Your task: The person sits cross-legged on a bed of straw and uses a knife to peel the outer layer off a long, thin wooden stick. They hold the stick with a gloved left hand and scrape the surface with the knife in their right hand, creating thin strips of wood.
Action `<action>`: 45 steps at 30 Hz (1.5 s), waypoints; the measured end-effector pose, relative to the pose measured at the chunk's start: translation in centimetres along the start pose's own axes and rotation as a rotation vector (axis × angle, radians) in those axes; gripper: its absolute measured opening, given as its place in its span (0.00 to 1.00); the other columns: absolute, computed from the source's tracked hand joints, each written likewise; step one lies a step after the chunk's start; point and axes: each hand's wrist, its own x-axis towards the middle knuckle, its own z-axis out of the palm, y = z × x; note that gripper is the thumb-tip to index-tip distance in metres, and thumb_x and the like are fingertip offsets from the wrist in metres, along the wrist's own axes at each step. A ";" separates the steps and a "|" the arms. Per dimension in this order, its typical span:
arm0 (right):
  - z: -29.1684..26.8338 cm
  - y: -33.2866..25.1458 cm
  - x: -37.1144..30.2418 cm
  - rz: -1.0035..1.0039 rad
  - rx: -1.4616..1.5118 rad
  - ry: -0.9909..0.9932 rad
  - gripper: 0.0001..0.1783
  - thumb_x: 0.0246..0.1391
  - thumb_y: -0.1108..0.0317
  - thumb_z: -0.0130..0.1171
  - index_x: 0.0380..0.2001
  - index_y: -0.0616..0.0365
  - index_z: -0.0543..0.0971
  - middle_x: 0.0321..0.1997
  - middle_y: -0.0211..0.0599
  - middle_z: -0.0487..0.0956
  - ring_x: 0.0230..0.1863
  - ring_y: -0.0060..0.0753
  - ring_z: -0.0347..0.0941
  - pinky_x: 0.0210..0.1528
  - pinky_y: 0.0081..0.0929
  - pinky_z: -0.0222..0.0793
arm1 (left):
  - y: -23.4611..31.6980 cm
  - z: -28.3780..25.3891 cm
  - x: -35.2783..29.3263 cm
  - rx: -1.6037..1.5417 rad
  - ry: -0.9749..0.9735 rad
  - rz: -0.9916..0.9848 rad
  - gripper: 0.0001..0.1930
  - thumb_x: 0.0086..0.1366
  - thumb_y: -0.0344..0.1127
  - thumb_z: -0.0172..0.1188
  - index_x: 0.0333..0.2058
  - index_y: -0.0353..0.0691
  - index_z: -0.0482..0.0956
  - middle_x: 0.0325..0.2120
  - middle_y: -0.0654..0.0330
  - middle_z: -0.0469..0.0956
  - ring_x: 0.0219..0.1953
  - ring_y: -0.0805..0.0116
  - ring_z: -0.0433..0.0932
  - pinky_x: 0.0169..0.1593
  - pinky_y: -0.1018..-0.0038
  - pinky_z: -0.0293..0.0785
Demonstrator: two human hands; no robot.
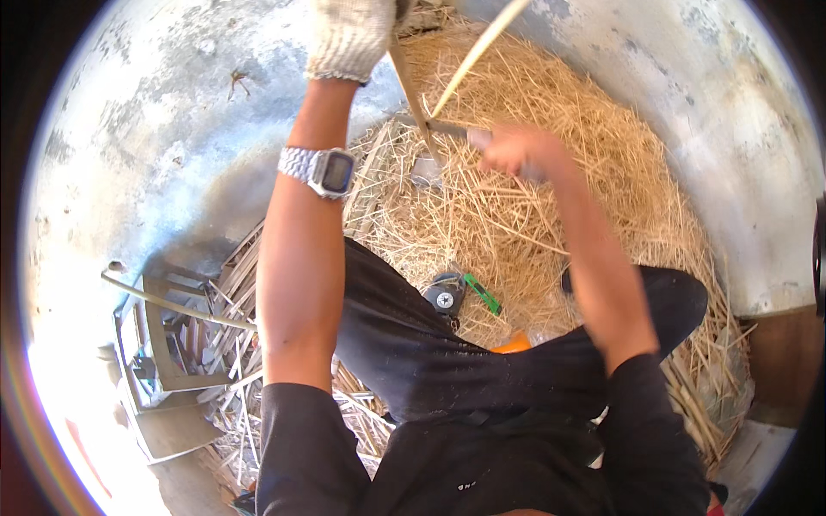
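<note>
My left hand (351, 34), in a white knitted glove, is raised at the top edge, closed around a bamboo strip (407, 79); its fingertips are partly out of view. The strip slants down from the glove to a knife blade (449, 128). My bare right hand (520, 153), slightly blurred, grips the knife by its handle. A second, paler bamboo strip (478, 58) runs from the blade up to the top right. Whether the two strips are halves of one piece I cannot tell.
Bamboo shavings (551, 95) cover the floor around my crossed legs. Between my legs lie a black tape measure (444, 298), a green-handled tool (482, 294) and an orange object (514, 343). A wooden frame (168, 344) stands at left, and curved pale walls (731, 146) rise around me.
</note>
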 end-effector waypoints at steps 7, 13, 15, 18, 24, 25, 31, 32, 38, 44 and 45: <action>-6.8 -9.5 1.3 -0.425 -1.246 0.089 0.19 0.54 0.59 0.68 0.38 0.66 0.81 0.20 0.34 0.72 0.19 0.21 0.67 0.19 0.21 0.64 | -0.6 2.5 -2.1 0.172 -0.052 0.024 0.29 0.68 0.71 0.44 0.18 0.55 0.61 0.09 0.74 0.54 0.08 0.78 0.52 0.13 0.77 0.48; -7.4 -8.9 -4.9 -0.179 -0.293 0.303 0.19 0.54 0.59 0.69 0.39 0.66 0.80 0.20 0.33 0.72 0.18 0.20 0.68 0.19 0.22 0.66 | 2.1 -5.2 -0.6 0.148 0.166 0.136 0.34 0.66 0.74 0.44 0.13 0.55 0.53 0.07 0.73 0.48 0.06 0.77 0.46 0.11 0.76 0.42; -5.3 -8.1 -7.6 -0.198 0.084 0.451 0.19 0.54 0.59 0.69 0.39 0.66 0.80 0.19 0.33 0.72 0.18 0.20 0.68 0.19 0.22 0.66 | 2.3 -5.5 -0.4 0.129 0.227 0.171 0.33 0.67 0.72 0.45 0.13 0.55 0.55 0.06 0.72 0.50 0.06 0.77 0.47 0.10 0.76 0.42; 1.6 -6.2 -7.0 -0.449 0.406 0.738 0.19 0.56 0.60 0.68 0.41 0.65 0.78 0.18 0.30 0.72 0.17 0.17 0.69 0.18 0.22 0.65 | 1.6 -5.1 0.1 0.218 0.336 0.292 0.30 0.70 0.63 0.51 0.14 0.54 0.60 0.06 0.71 0.56 0.05 0.77 0.53 0.09 0.76 0.46; 10.4 -6.7 -6.5 -0.405 0.777 0.558 0.19 0.55 0.61 0.62 0.39 0.66 0.74 0.29 0.47 0.78 0.26 0.37 0.75 0.30 0.35 0.70 | 1.5 -4.7 0.3 0.299 0.454 0.289 0.25 0.71 0.57 0.53 0.18 0.50 0.67 0.06 0.72 0.59 0.05 0.79 0.57 0.10 0.77 0.52; 11.7 -6.4 -6.4 -0.356 0.794 0.515 0.17 0.54 0.62 0.62 0.38 0.66 0.73 0.29 0.47 0.78 0.27 0.39 0.75 0.32 0.36 0.70 | 1.7 -4.8 0.5 0.286 0.464 0.302 0.25 0.71 0.58 0.53 0.19 0.49 0.67 0.07 0.72 0.59 0.06 0.79 0.57 0.10 0.77 0.52; 19.9 4.7 -1.1 -0.136 0.221 0.474 0.13 0.54 0.62 0.60 0.29 0.63 0.73 0.24 0.46 0.75 0.26 0.41 0.71 0.34 0.42 0.68 | 1.1 -5.2 0.8 0.223 0.384 0.227 0.24 0.75 0.56 0.46 0.52 0.41 0.74 0.10 0.74 0.61 0.07 0.81 0.58 0.10 0.79 0.54; 19.3 4.9 -1.5 -0.201 0.282 0.533 0.13 0.54 0.62 0.60 0.28 0.62 0.73 0.23 0.44 0.74 0.25 0.39 0.70 0.33 0.42 0.68 | 1.4 -3.9 -0.4 0.287 0.402 0.280 0.27 0.76 0.55 0.43 0.62 0.41 0.66 0.12 0.75 0.61 0.08 0.82 0.58 0.10 0.80 0.55; 9.5 -3.6 -5.8 -0.600 0.823 0.582 0.08 0.54 0.68 0.60 0.24 0.55 0.72 0.17 0.24 0.70 0.18 0.18 0.64 0.21 0.24 0.58 | 1.7 -5.8 0.8 0.306 0.312 0.329 0.28 0.74 0.59 0.43 0.59 0.43 0.68 0.11 0.74 0.61 0.07 0.81 0.58 0.09 0.80 0.56; 16.8 0.1 0.2 -0.564 0.628 0.874 0.09 0.52 0.70 0.59 0.21 0.60 0.73 0.17 0.34 0.73 0.19 0.29 0.71 0.21 0.33 0.66 | 1.5 -4.4 1.0 0.249 0.420 0.206 0.26 0.72 0.64 0.44 0.23 0.51 0.70 0.07 0.74 0.57 0.05 0.78 0.54 0.09 0.77 0.51; 19.1 3.2 1.8 -0.155 0.349 0.574 0.12 0.51 0.67 0.58 0.21 0.65 0.75 0.18 0.44 0.74 0.20 0.39 0.74 0.25 0.41 0.71 | 1.0 -3.9 0.6 0.241 0.445 0.185 0.28 0.72 0.64 0.44 0.18 0.53 0.65 0.06 0.74 0.56 0.05 0.78 0.53 0.08 0.76 0.50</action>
